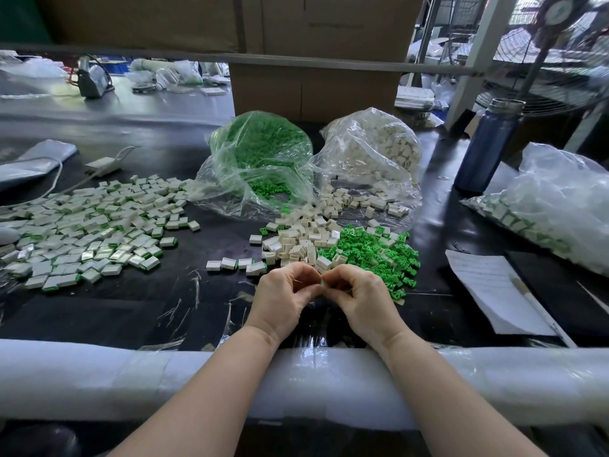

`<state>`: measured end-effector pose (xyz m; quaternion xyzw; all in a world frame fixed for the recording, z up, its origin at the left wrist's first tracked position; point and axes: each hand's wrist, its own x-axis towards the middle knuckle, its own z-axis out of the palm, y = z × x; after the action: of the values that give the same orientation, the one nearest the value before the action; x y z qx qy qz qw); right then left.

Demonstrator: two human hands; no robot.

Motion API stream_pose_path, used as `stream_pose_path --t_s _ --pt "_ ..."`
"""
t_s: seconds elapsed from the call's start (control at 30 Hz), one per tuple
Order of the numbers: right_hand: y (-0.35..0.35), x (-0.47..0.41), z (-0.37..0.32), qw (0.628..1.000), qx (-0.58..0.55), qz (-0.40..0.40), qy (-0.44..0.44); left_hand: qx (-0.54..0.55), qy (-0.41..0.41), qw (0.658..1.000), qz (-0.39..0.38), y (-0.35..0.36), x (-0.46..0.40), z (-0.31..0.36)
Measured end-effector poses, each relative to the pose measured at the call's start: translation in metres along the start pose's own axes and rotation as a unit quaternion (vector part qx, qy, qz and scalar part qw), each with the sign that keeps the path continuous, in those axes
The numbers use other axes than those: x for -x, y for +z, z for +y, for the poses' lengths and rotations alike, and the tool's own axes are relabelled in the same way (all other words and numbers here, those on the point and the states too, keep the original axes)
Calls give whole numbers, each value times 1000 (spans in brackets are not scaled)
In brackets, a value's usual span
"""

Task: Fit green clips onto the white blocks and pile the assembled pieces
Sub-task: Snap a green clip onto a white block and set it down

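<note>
Close together near the table's front edge, two bare hands meet fingertip to fingertip. The left hand (286, 296) and right hand (357, 300) each curl thumb and forefinger inward, pinching something very small between them; only a sliver of green shows at the meeting point, so it is probably a clip going onto a block, though the fingers hide the piece itself.

Just beyond the knuckles lies a heap of loose white blocks (304, 237), small boxy plastic shells with one open side, and beside it to the right a spread of green clips (375, 252), bright, spiky and tangled. Farther left, well apart, sits the wide pile of assembled pieces (89, 229), flat white rectangles edged with green. Behind the loose parts, two crinkled clear bags spill stock: the green bag (260, 153) and the white bag (372, 153).

The work surface (131, 311) is dark and glossy, with a padded white foam edge (99, 371) under the forearms. A blue metal bottle (484, 146) and a sheet of paper (494, 291) stand to the right.

The risk, as I judge it: a clip pressed in crooked could jam or snap, or the slick little part could spring from the pinch and vanish among the loose heaps.
</note>
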<state>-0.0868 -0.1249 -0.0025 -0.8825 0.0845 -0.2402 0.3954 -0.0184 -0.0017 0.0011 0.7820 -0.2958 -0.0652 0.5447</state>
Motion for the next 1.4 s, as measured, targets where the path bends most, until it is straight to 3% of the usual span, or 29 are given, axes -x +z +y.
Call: stream_pose_path --t_s 0.17,0.87,1.1,1.4 --pt "1 0 1 1000 -7 1 6 3 10 1000 30 1 0 0" --pt "0 1 -1 1000 18 0 -6 11 10 999 29 1 0 -3" --pt "-2 -2 -1 986 -153 -29 64 135 -24 991 7 -1 -1 2" --pt "-3 -3 -1 982 -158 -47 93 131 -16 991 -9 -1 0 3"
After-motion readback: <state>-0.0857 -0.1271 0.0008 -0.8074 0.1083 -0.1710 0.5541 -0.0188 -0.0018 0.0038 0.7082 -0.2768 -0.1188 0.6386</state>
